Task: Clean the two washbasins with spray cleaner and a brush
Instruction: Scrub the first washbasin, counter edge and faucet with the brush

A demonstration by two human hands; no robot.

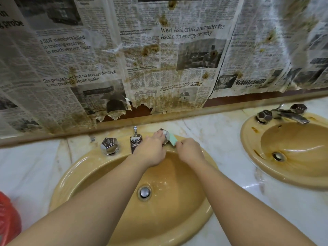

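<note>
Two hands (170, 150), one green sponge (173, 140), two washbasins (71, 176)

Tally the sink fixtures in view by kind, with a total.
Washbasins: 2 (near, far)
Tap knobs: 4 ()
Spouts: 2 ()
Drains: 2 ()
Total: 10

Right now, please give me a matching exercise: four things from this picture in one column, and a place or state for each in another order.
Things:
1. left hand
2. right hand
3. drain plug
4. far basin

States:
A. brown stains
B. holds a green sponge
C. bottom of near basin
D. on a tap knob

Pairs: 1-D, 2-B, 3-C, 4-A
</note>
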